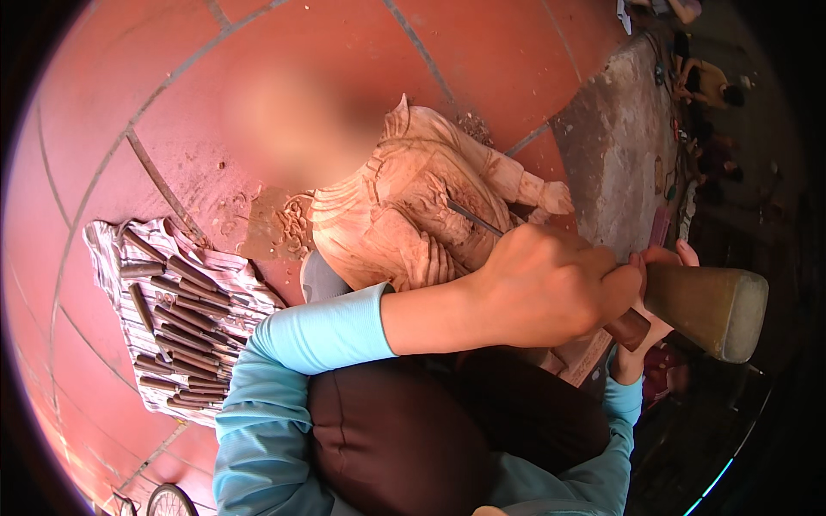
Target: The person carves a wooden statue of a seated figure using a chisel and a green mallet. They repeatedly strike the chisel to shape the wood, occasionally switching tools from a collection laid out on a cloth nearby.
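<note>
A carved wooden figure (391, 202) with robe folds and a carved hand lies in front of my knees; its left end is blurred. My left hand (551, 288) is closed around a carving chisel (475, 218), whose thin metal blade meets the carved relief on the figure's front. The chisel's dark handle end sticks out below the fist. Just right of it, my right hand (656, 327) holds a mallet (701, 308) with a tapered, yellowish-brown head. Its grip is mostly hidden behind my left hand, though some fingertips show above the mallet.
On the left, a striped cloth (107, 249) bears several dark-handled carving tools (185, 322). Wood shavings (295, 222) lie by the figure on the red tiled floor (344, 52). A grey slab (615, 155) stands beyond it. People sit at far right; a bicycle wheel (170, 500) shows lower left.
</note>
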Motion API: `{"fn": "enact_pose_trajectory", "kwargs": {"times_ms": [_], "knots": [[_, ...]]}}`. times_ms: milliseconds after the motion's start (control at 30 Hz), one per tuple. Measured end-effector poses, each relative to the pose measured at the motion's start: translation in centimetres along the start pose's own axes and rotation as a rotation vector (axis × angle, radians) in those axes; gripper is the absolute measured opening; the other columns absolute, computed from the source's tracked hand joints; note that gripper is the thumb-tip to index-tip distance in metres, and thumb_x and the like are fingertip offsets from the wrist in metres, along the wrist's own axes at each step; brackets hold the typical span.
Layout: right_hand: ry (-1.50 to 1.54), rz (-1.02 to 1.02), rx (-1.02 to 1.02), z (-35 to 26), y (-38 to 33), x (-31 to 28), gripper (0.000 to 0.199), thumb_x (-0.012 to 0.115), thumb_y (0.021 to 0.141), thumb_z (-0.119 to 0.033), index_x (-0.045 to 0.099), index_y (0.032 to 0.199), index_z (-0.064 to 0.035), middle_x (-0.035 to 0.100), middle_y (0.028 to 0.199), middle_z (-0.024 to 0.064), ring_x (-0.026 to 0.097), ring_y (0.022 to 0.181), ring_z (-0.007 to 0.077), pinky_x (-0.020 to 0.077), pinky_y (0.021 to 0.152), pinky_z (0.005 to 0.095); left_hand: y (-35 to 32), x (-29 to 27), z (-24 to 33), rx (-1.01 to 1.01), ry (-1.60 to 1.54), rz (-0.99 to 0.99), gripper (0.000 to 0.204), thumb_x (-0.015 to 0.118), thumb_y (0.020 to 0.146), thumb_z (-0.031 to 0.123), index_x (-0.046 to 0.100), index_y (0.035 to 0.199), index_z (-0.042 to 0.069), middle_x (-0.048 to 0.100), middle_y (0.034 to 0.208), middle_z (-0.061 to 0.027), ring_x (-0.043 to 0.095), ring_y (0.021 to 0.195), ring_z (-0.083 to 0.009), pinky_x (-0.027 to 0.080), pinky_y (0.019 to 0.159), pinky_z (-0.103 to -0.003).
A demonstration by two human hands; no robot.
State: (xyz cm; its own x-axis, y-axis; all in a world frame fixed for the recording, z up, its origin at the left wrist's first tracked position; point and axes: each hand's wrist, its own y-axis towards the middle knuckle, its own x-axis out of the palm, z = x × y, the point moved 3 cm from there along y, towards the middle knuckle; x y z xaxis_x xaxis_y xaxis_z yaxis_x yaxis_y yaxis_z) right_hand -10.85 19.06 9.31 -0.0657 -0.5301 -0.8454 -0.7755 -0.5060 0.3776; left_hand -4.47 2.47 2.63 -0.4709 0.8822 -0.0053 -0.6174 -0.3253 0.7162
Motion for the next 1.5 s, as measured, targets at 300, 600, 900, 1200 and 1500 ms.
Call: {"fn": "enact_pose_trajectory", "kwargs": {"times_ms": [300, 600, 900, 1200, 1500], "knots": [[0.027, 0.012, -0.051, -0.9, 0.0, -0.3, 0.056, 0.062, 0.080, 0.010, 0.037, 0.128, -0.0023, 0.058, 0.086, 0.0084, 0.053, 0.070, 0.0131, 0.0437, 0.069, 0.0254, -0.3, -0.1, -0.7, -0.007, -0.023, 0.041, 0.020, 0.069, 0.061, 0.017, 0.056, 0.074, 0.007, 0.048, 0.058, -0.0023, 0.055, 0.048, -0.0182, 0.042, 0.039, -0.031], [-0.192, 0.088, -0.176, -0.5, 0.9, -1.4, 0.049, 0.065, 0.081, 0.007, 0.042, 0.125, 0.0032, 0.059, 0.086, 0.0077, 0.055, 0.077, 0.0129, 0.0437, 0.079, 0.0277, 0.0, -0.9, -1.3, -0.005, -0.007, 0.211, 0.021, 0.066, 0.056, 0.017, 0.050, 0.067, 0.010, 0.042, 0.055, -0.0024, 0.051, 0.045, -0.0193, 0.038, 0.037, -0.033], [-0.066, 0.113, 0.016, -1.9, 2.6, -1.6, 0.046, 0.067, 0.079, 0.006, 0.049, 0.121, 0.0020, 0.062, 0.097, 0.0092, 0.057, 0.082, 0.0146, 0.0451, 0.079, 0.0275, 0.9, -1.4, -2.0, -0.087, -0.006, 0.212, 0.024, 0.072, 0.059, 0.014, 0.052, 0.071, 0.009, 0.048, 0.057, -0.0043, 0.057, 0.053, -0.0227, 0.041, 0.042, -0.035], [-0.122, 0.026, 0.043, -1.4, 3.1, -1.1, 0.040, 0.067, 0.078, 0.005, 0.054, 0.116, 0.0039, 0.064, 0.105, 0.0102, 0.058, 0.100, 0.0171, 0.0449, 0.086, 0.0320, 1.7, -2.0, -2.8, -0.165, -0.007, 0.306, 0.029, 0.071, 0.078, 0.013, 0.046, 0.066, 0.007, 0.044, 0.053, -0.0081, 0.047, 0.044, -0.0243, 0.035, 0.040, -0.034], [-0.243, -0.046, -0.151, -0.7, 2.1, -1.3, 0.049, 0.066, 0.077, 0.005, 0.049, 0.123, 0.0023, 0.062, 0.100, 0.0101, 0.060, 0.089, 0.0173, 0.0460, 0.080, 0.0296, 2.7, -5.8, -2.5, -0.134, 0.364, 0.243, 0.022, 0.070, 0.080, 0.016, 0.052, 0.070, 0.008, 0.047, 0.053, -0.0045, 0.052, 0.044, -0.0208, 0.039, 0.040, -0.033]]}}
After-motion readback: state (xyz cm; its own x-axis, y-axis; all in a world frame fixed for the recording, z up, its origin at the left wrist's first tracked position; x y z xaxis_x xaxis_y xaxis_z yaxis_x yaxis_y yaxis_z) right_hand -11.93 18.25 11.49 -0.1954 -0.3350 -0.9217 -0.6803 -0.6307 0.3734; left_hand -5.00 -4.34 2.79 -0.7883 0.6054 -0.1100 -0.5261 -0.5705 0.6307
